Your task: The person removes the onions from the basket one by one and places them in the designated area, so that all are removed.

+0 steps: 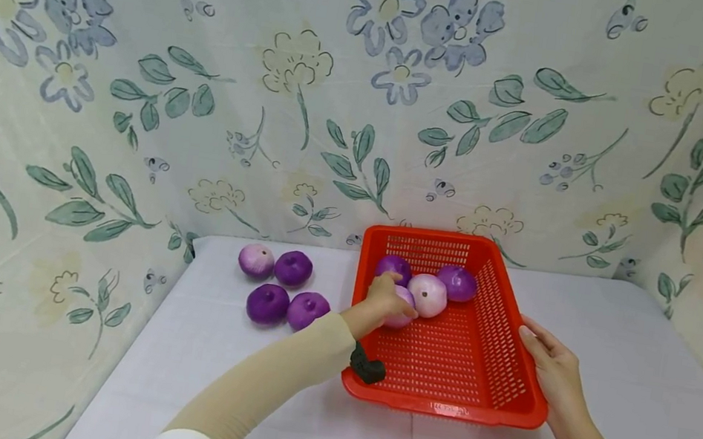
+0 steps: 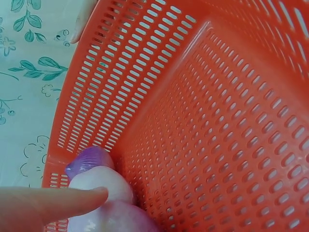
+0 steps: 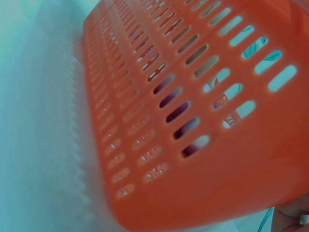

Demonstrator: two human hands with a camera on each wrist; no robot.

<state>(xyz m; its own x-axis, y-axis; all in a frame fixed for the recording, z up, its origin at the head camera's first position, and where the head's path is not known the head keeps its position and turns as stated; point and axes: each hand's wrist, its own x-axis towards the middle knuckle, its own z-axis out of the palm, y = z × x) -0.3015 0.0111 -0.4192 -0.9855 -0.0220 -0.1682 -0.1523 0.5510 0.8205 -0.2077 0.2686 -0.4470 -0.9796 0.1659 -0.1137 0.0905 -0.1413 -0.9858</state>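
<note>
A red plastic basket (image 1: 442, 409) with slotted sides sits on the table, and several onions lie at its far left end. Inside it, my left hand (image 1: 383, 300) holds a pale purple onion (image 1: 401, 319), its fingers over the top. Right beside that one are a whitish onion (image 1: 427, 295) and a darker purple onion (image 1: 394, 267); another purple onion (image 1: 457, 284) lies farther right. In the left wrist view, a finger (image 2: 72, 202) reaches across the onions. My right hand (image 1: 556, 368) grips the basket's right rim, thumb on the edge.
Left of the basket, on the white-covered table (image 1: 168, 374), several more onions are grouped, among them a pink-white onion (image 1: 256, 261) and a dark purple onion (image 1: 267, 304). A floral cloth (image 1: 305, 168) hangs behind the table. Black devices sit at both wrists.
</note>
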